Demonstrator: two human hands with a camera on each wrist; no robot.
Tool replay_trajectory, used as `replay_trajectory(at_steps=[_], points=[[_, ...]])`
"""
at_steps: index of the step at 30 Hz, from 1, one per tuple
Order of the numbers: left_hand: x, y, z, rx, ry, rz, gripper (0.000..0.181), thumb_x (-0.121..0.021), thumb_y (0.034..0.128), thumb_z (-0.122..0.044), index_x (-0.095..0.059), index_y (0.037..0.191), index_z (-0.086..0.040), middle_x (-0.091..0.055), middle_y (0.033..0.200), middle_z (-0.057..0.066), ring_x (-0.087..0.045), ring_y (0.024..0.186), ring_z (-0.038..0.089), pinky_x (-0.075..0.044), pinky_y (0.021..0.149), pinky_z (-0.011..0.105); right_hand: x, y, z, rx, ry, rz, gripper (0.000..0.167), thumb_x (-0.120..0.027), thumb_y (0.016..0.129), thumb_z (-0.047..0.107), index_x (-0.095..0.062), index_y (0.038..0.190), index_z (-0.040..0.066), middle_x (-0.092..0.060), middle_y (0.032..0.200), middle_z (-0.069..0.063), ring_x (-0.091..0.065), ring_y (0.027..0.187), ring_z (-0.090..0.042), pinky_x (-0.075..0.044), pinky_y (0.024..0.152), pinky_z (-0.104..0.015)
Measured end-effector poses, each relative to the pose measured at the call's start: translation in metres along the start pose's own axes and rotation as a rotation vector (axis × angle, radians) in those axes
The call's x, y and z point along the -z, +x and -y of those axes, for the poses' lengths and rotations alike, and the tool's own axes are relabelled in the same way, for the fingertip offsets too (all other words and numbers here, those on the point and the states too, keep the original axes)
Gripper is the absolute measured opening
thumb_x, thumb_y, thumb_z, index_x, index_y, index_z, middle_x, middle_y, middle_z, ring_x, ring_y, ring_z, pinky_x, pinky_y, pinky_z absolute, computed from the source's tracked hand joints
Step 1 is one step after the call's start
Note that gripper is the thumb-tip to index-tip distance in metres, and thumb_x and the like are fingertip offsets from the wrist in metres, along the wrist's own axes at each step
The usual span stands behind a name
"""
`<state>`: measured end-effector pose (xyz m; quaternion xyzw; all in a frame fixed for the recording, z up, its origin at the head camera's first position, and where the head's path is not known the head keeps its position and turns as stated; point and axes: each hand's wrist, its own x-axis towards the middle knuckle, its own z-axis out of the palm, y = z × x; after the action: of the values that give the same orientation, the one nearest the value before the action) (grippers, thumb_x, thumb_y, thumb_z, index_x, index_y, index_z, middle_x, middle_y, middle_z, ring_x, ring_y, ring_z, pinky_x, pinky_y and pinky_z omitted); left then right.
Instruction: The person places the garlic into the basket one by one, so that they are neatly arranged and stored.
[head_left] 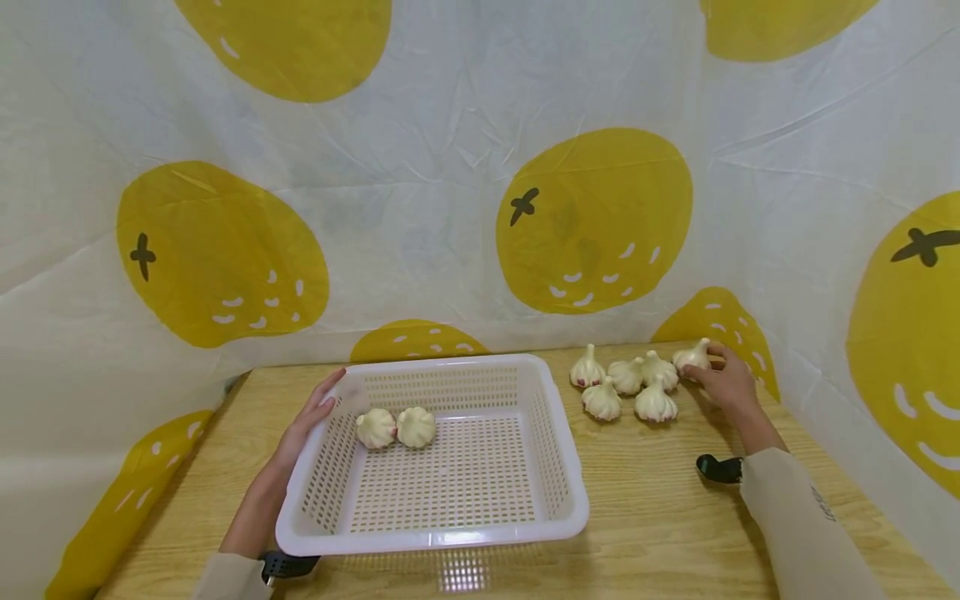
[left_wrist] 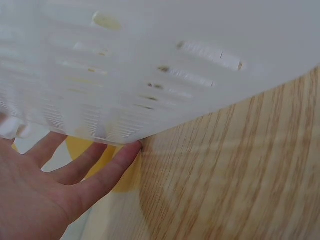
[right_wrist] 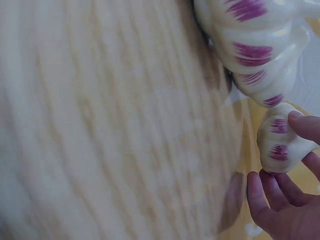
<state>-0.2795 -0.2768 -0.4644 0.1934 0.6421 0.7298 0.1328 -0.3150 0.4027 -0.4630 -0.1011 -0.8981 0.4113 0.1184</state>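
Observation:
My left hand [head_left: 303, 425] holds the white plastic basket [head_left: 435, 542] at its left side, with fingertips at the rim. From below, the left wrist view shows its fingers [left_wrist: 112, 167] against the basket's slotted outside [left_wrist: 150, 60]. Two garlic bulbs [head_left: 396, 427] sit side by side in the basket, toward its left wall. At the table's far right, my right hand [head_left: 727, 379] grips a garlic bulb [head_left: 692, 357] between thumb and fingers. This bulb [right_wrist: 277, 145] shows purple streaks in the right wrist view. Several other garlic bulbs [head_left: 656, 403] stand grouped just left of that hand.
The wooden table [head_left: 637, 500] lies under everything. A pale curtain [head_left: 420, 250] printed with yellow fruit hangs behind it and along both sides. Black bands are worn on the left wrist [head_left: 288, 565] and the right wrist [head_left: 720, 469].

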Motion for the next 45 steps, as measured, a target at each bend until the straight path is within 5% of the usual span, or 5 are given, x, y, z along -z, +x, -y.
replay_trajectory(at_steps=[8, 14, 28, 36, 45], points=[[0.001, 0.001, 0.002, -0.016, -0.009, 0.008, 0.057, -0.020, 0.1146, -0.031, 0.002, 0.167, -0.027, -0.020, 0.161, -0.001, -0.042, 0.140, 0.006, -0.046, 0.105, 0.028, 0.004, -0.003, 0.006, 0.018, 0.064, -0.003, 0.081, -0.063, 0.103, 0.035, -0.024, 0.159, -0.008, -0.037, 0.152, -0.041, -0.040, 0.138, -0.055, -0.042, 0.071, -0.013], [0.001, 0.000, 0.002, -0.010, -0.009, 0.004, 0.057, -0.021, 0.1145, -0.032, 0.001, 0.167, -0.028, -0.017, 0.162, 0.001, -0.041, 0.140, 0.006, -0.045, 0.105, 0.028, 0.005, -0.007, 0.011, 0.026, 0.076, -0.031, 0.083, -0.064, 0.102, 0.040, -0.025, 0.161, -0.004, -0.038, 0.153, -0.038, -0.041, 0.137, -0.053, -0.043, 0.078, -0.020], [0.003, 0.000, 0.002, -0.018, -0.006, 0.009, 0.057, -0.020, 0.1147, -0.030, 0.002, 0.167, -0.027, -0.021, 0.160, -0.003, -0.042, 0.139, 0.005, -0.045, 0.105, 0.027, 0.008, -0.018, 0.043, 0.062, 0.125, -0.136, 0.082, -0.070, 0.097, 0.045, -0.034, 0.160, 0.006, -0.043, 0.156, -0.028, -0.047, 0.136, -0.044, -0.040, 0.074, -0.007], [0.001, 0.000, 0.002, -0.026, -0.006, 0.015, 0.057, -0.021, 0.1148, -0.030, 0.002, 0.167, -0.026, -0.022, 0.159, -0.004, -0.042, 0.139, 0.005, -0.045, 0.105, 0.027, 0.007, -0.029, 0.071, 0.162, 0.151, -0.164, 0.074, -0.073, 0.096, 0.037, -0.042, 0.156, 0.005, -0.047, 0.151, -0.028, -0.050, 0.131, -0.044, -0.042, 0.071, -0.006], [0.001, 0.000, 0.001, -0.018, -0.008, 0.015, 0.057, -0.020, 0.1148, -0.031, 0.002, 0.167, -0.027, -0.020, 0.161, -0.002, -0.040, 0.141, 0.007, -0.045, 0.106, 0.028, 0.002, -0.039, 0.089, 0.255, 0.186, -0.157, 0.067, -0.075, 0.096, 0.027, -0.047, 0.150, 0.000, -0.050, 0.145, -0.025, -0.055, 0.113, -0.017, -0.045, 0.075, -0.004]])
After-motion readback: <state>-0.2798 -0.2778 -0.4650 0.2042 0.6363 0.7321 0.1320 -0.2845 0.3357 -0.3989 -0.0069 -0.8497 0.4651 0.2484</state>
